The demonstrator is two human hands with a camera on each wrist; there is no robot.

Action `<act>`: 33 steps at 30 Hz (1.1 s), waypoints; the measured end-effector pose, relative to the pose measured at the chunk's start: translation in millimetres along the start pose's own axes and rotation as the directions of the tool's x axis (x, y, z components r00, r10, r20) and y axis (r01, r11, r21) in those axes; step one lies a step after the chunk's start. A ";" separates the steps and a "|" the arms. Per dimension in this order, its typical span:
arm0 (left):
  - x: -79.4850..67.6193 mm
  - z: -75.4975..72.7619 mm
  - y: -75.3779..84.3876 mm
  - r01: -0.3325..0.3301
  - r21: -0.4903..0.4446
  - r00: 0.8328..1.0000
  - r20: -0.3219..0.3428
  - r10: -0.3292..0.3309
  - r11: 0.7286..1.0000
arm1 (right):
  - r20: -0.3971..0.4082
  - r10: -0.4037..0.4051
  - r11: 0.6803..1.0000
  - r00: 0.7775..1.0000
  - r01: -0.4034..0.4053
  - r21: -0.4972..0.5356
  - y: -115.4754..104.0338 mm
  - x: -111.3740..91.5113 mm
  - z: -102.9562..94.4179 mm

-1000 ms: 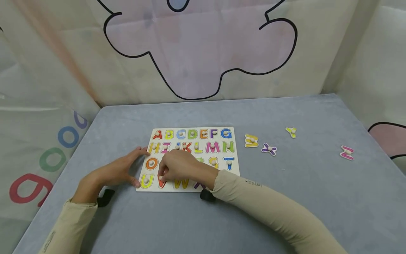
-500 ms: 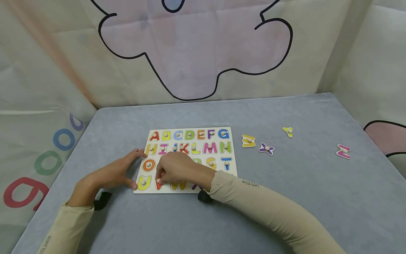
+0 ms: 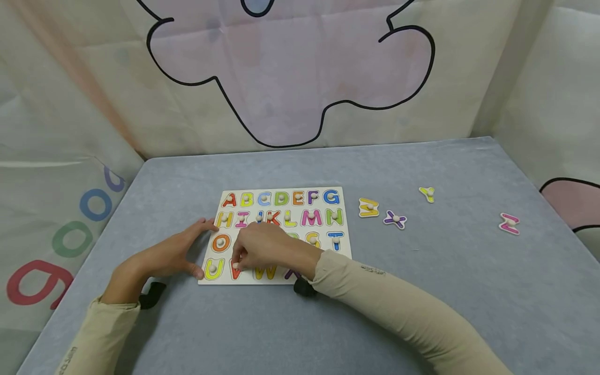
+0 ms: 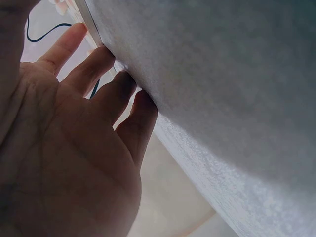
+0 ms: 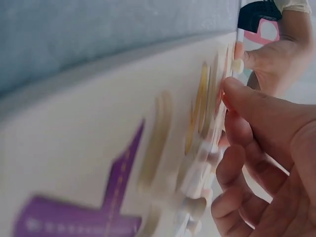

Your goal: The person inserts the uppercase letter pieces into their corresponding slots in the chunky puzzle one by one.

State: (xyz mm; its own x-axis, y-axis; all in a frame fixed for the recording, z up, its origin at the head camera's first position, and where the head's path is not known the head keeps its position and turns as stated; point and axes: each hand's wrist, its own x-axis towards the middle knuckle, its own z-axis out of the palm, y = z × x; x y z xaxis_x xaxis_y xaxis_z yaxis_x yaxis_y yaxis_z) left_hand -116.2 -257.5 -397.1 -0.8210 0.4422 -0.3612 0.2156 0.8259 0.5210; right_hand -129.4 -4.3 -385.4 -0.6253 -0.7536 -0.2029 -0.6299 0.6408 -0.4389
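A white alphabet peg puzzle board lies on the table with many knobbed letters seated in it. My right hand pinches the red letter V piece by its knob, down at its slot in the bottom row. In the right wrist view, thumb and forefinger meet right at the board's surface. My left hand rests at the board's left edge, fingers and thumb spread along it. Its fingertips reach the cloth beside the board in the left wrist view. My right hand and forearm hide several letters.
To the right of the board lie loose letter pieces: a yellow W, a purple X, a yellow Y and, farther off, a pink Z. Grey cloth covers the table. A printed curtain hangs behind it.
The view shifts slightly. Both hands keep their places, the right at the V piece and the left at the board's edge; the loose letters stay where they lay.
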 end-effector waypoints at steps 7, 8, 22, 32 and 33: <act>-1.4 2.1 1.8 0.019 0.000 1.000 0.001 -0.019 1.000 | -0.007 -0.031 0.995 0.999 0.032 0.094 16.0 -18.6 -11.3; -1.3 2.4 2.3 0.016 0.008 1.000 0.001 -0.016 1.000 | -0.014 -0.027 0.993 1.000 0.028 0.118 20.7 -23.9 -14.5; 4.0 1.8 6.0 0.026 0.028 1.000 -0.002 -0.026 0.999 | -0.181 0.067 0.963 0.981 -0.016 0.269 106.3 -114.2 -65.7; 0.6 -0.3 5.9 0.034 0.021 0.999 -0.002 -0.034 0.999 | -0.283 0.128 0.961 0.950 -0.049 0.272 157.3 -153.3 -85.0; 0.6 -0.5 6.0 0.035 0.020 0.999 -0.003 -0.035 0.999 | -0.288 0.138 0.963 0.948 -0.060 0.263 163.9 -154.6 -86.2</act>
State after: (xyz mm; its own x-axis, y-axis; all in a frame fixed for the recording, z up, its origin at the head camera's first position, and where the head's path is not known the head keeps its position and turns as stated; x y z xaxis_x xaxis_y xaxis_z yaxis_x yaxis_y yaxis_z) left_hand -115.6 -252.5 -393.7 -0.8294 0.4124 -0.3770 0.1977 0.8477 0.4923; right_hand -175.7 229.9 -350.4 -0.8122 -0.5833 -0.0007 -0.4475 0.6239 -0.6407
